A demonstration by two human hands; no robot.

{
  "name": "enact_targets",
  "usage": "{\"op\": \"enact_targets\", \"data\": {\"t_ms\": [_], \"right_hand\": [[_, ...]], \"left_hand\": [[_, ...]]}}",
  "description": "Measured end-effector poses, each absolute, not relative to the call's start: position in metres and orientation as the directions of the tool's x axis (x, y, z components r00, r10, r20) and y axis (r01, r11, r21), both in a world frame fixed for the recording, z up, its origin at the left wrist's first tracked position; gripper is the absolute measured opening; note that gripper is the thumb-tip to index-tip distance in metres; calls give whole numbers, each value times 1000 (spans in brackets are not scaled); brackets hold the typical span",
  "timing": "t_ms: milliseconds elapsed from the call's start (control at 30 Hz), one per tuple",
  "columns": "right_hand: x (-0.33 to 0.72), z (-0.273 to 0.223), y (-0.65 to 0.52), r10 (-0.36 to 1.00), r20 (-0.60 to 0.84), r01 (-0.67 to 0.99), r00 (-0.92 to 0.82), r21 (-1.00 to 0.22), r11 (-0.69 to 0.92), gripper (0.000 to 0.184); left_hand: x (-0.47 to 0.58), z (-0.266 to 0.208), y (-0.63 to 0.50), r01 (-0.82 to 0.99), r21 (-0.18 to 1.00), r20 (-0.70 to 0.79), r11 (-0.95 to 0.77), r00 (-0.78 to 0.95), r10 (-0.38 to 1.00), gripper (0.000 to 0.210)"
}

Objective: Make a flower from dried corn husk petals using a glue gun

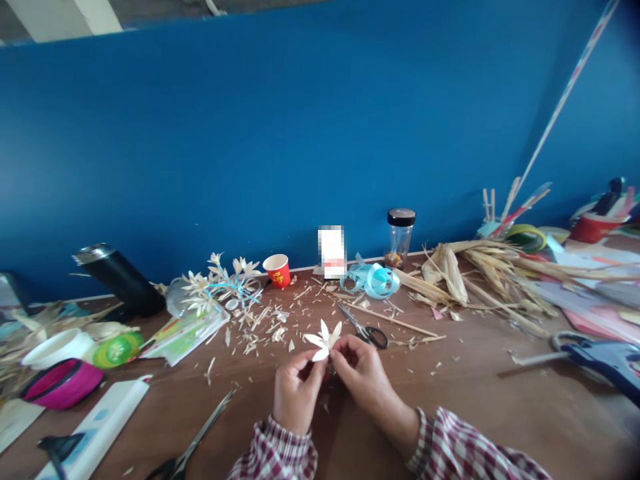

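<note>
A pale, cream flower (pixel 324 340) with several pointed petals, apparently of dried husk, is held over the front middle of the table. My left hand (pixel 299 387) pinches it from the lower left, thumb and forefinger closed at its base. From the right, my right hand (pixel 367 377) grips the flower's lower right side between thumb and fingers. Its stem or underside is hidden behind the fingers. Just beyond my right hand lie small black-handled scissors (pixel 367 330). Larger scissors (pixel 197 437) rest on the table left of my left hand.
Finished-looking husk flowers (pixel 220 283) lie left of a red paper cup (pixel 277 271). Blue ribbon (pixel 373 279), a lidded glass jar (pixel 401 237) and dried corn husks (pixel 453 273) stretch rightward. A glue gun (pixel 600 360) sits far right; a power strip (pixel 103 427) and black bottle (pixel 120 280) are left.
</note>
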State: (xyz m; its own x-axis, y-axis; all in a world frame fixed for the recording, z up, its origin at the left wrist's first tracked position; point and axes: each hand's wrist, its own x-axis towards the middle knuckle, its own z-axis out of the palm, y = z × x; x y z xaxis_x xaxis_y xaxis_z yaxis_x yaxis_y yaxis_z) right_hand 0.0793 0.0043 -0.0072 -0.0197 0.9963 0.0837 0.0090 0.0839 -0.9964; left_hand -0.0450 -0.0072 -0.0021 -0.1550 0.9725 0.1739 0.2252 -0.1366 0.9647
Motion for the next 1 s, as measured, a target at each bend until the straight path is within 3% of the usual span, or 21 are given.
{"op": "enact_targets", "data": {"t_ms": [367,700,1000], "right_hand": [[79,-3,1,992,122,147,8,-982,120,11],[79,-6,-4,952,305,346,-3,-893,287,11],[79,-6,-4,938,346,332,5,-886,325,14]], "left_hand": [[-50,-15,-1,-23,998,-55,54,-53,997,25],[-42,-16,-4,5,1000,-4,5,-222,975,26],[-42,-22,-3,-8,1000,-26,25,-253,967,28]]}}
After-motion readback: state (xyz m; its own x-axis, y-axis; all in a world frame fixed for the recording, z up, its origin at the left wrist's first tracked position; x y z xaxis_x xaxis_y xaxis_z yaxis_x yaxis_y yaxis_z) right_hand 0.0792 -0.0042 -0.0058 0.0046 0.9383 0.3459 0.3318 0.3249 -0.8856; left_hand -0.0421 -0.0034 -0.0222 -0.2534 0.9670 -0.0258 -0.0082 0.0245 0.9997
